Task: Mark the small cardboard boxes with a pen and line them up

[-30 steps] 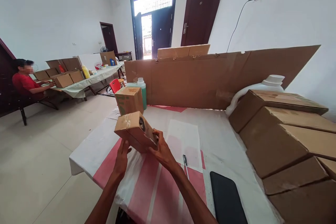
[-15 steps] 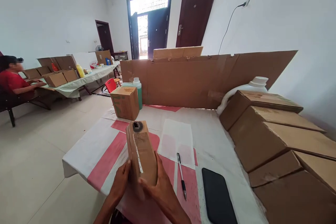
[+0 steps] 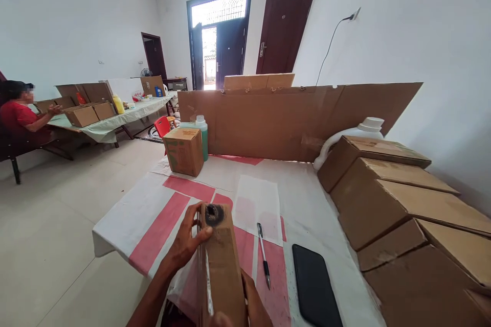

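Observation:
I hold a small taped cardboard box (image 3: 221, 271) close to me, above the near edge of the table (image 3: 126, 219). It points away from me, and a dark round mark shows on its far end. My left hand (image 3: 186, 241) grips its far left corner, thumb on top. My right hand (image 3: 251, 306) supports the near right side, mostly hidden behind the box at the frame's bottom.
A pen (image 3: 263, 255) and a black phone (image 3: 315, 286) lie to the right. Stacked cardboard boxes (image 3: 387, 204) fill the right side. A sealed carton (image 3: 184, 150), a green bottle (image 3: 201, 133) and a cardboard screen (image 3: 284, 120) stand at the back. A person in red (image 3: 19, 117) sits far left.
I have pulled the box down and towards me, turning it from tilted in the air to lengthwise. My left hand moved up to its far corner.

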A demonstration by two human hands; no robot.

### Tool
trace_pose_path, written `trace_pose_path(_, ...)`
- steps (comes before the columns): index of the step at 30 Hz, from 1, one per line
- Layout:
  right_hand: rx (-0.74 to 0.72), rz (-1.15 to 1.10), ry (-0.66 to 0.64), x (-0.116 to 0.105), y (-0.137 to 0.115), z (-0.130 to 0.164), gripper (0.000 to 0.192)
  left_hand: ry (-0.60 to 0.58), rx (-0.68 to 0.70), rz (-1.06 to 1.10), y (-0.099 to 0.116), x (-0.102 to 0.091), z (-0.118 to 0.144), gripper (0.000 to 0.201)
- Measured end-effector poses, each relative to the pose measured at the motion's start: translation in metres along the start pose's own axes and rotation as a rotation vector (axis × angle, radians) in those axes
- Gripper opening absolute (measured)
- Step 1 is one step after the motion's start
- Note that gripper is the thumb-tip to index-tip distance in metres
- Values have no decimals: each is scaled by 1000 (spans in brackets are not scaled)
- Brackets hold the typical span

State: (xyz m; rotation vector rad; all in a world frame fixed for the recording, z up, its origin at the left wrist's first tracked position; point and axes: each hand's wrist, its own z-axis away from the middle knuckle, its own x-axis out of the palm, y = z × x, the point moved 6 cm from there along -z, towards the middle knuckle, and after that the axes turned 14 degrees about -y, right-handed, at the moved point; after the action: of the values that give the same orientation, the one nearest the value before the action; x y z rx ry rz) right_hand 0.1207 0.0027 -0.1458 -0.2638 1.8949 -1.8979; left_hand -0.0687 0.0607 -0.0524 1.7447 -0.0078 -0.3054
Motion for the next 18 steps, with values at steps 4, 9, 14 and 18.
trace_pose_path(4,23,-33,101,-36,-40,-23,72,-105,30,8,13,23,7,64)
trace_pose_path(9,-38,-93,50,-36,-90,-50,80,-119,21,-62,39,30,15,69)
trace_pose_path(14,-148,-58,6,-37,-97,-45,59,-95,-10,-68,37,22,23,69)
trace_pose_path(18,191,410,99,-74,-59,-44,46,-98,35,-83,35,21,24,70)
